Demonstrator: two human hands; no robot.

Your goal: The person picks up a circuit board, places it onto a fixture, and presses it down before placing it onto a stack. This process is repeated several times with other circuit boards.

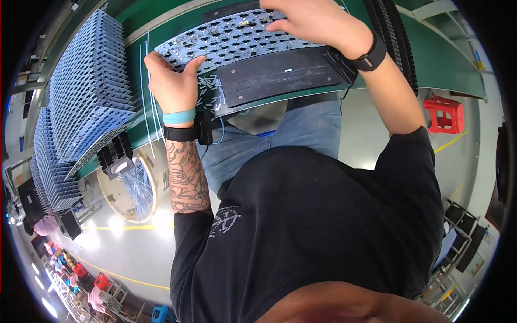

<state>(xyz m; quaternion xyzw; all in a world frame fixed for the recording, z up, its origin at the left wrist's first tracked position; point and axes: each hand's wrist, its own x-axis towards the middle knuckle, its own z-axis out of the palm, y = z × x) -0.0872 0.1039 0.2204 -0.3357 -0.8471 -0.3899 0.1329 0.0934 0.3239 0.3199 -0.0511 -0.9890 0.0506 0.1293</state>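
A long light-blue keyboard circuit board (231, 39), dotted with small black parts, lies tilted across the far side of the green workbench. My left hand (172, 81) grips its left end, thumb on top and fingers curled at the outer edge. Over the right part of the board, my right hand (318, 21) hovers or rests with thumb and forefinger apart; its fingertips reach the upper picture edge and are partly cut off. A black fixture plate (280, 75) with screws sits just nearer than the board. Small pale strip pieces (212, 91) are scattered beside my left wrist.
Tall stacks of blue boards in racks (89, 86) stand at the left. Thin white strips (142, 81) lie along the bench there, above a round bin (129, 188) holding more strips. A black ribbed belt (396, 43) runs at the right; a red stool (444, 114) stands beyond.
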